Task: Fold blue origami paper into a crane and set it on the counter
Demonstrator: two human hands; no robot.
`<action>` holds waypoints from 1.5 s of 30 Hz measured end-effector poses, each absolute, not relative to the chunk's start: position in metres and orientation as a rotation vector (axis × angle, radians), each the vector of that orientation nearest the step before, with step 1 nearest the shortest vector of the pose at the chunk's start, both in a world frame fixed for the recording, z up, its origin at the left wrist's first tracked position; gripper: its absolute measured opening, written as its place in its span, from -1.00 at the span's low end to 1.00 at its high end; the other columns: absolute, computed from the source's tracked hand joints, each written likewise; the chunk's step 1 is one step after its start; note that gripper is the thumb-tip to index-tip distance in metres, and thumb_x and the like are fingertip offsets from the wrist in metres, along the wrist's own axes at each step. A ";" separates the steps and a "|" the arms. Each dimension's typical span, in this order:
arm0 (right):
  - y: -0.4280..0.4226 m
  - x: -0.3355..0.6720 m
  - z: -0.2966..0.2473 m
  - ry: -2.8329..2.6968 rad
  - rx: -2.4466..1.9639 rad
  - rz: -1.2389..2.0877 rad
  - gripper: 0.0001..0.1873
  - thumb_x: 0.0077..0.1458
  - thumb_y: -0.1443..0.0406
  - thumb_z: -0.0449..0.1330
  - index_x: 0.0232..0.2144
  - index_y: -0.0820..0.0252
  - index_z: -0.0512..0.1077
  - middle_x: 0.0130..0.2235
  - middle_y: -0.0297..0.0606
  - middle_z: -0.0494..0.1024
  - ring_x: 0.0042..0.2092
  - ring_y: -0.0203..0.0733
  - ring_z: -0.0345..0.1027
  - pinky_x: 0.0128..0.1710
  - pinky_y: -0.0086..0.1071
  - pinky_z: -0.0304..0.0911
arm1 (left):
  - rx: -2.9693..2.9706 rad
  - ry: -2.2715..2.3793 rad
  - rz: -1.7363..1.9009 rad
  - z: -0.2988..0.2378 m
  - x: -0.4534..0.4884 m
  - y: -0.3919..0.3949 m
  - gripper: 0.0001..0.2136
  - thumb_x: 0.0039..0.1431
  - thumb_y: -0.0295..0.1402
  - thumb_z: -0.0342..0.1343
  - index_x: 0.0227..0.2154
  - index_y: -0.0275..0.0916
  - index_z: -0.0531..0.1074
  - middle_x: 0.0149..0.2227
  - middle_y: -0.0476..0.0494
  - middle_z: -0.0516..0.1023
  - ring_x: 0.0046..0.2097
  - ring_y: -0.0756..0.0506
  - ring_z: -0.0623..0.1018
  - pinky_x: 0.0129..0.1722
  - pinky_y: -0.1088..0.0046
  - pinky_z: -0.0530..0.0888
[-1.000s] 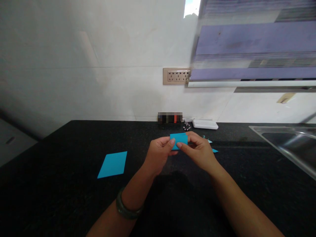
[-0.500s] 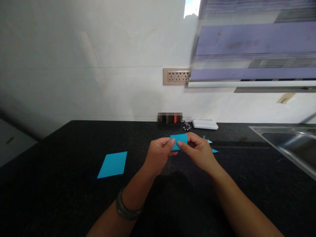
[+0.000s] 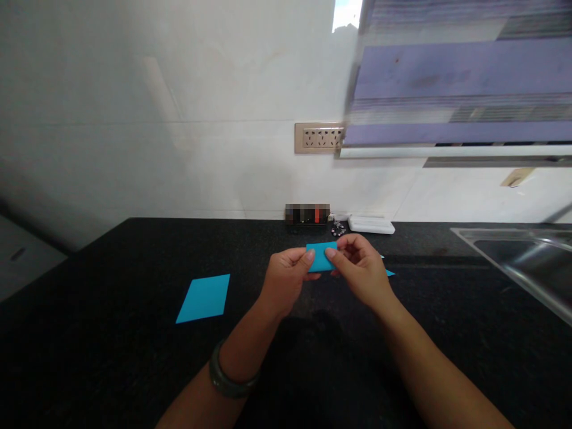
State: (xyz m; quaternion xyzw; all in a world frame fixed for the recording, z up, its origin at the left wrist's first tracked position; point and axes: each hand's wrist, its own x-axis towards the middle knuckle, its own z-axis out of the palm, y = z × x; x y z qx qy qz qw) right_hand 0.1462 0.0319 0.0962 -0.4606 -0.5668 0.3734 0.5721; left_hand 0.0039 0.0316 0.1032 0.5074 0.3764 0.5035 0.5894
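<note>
A small folded piece of blue paper [image 3: 321,260] is held up between my two hands, above the dark countertop. My left hand [image 3: 286,275] pinches its left end, thumb on the near face and fingers behind. At the right end, my right hand [image 3: 361,267] grips it the same way, its thumb on the front and the other fingers curled. To the left, a flat blue sheet of paper [image 3: 204,298] lies on the counter. Pointed bits of blue paper [image 3: 390,273] stick out from behind my right hand, mostly hidden by it.
The black speckled countertop [image 3: 134,369] runs back to a white wall. Against it stand a blurred-out dark box [image 3: 307,214], a beaded item [image 3: 338,228] and a white power strip [image 3: 372,224]. A steel sink [image 3: 531,256] is at right; a wall socket [image 3: 319,138] and purple blind [image 3: 447,77] are above.
My right thumb has slid rightward along the folded paper, away from the left thumb, toward its right end. The paper has shifted slightly left. The flat sheet has stayed put.
</note>
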 end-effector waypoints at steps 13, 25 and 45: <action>0.027 0.149 0.105 -1.343 -1.157 0.873 -0.73 -0.05 0.13 0.15 -0.56 0.24 0.37 -0.71 -0.46 0.20 -0.66 -0.42 0.01 -0.68 -0.49 -0.09 | 1.194 0.897 1.120 0.105 0.003 0.031 -0.71 -0.04 -0.22 0.12 -0.36 -0.36 0.51 -0.44 -0.12 0.50 -0.40 -0.01 0.46 -0.44 0.47 0.46; 0.026 0.149 0.107 -1.488 -1.166 0.746 -0.79 -0.03 0.22 0.14 -0.57 0.24 0.41 -0.68 -0.44 0.24 -0.62 -0.40 0.05 -0.61 -0.47 -0.01 | 1.265 1.054 1.321 0.095 -0.001 0.039 -0.74 -0.08 -0.19 0.14 -0.54 -0.34 0.46 -0.61 -0.01 0.41 -0.53 0.05 0.37 -0.49 0.52 0.35; 0.031 0.153 0.101 -1.688 -1.125 0.479 -0.83 -0.04 0.24 0.17 -0.36 0.19 0.42 -0.37 -0.26 0.44 -0.32 -0.24 0.29 -0.34 -0.36 0.20 | 1.843 1.075 1.059 0.099 0.000 0.035 -0.74 0.03 -0.26 0.02 -0.55 -0.32 0.49 -0.59 -0.03 0.44 -0.52 0.03 0.36 -0.51 0.54 0.24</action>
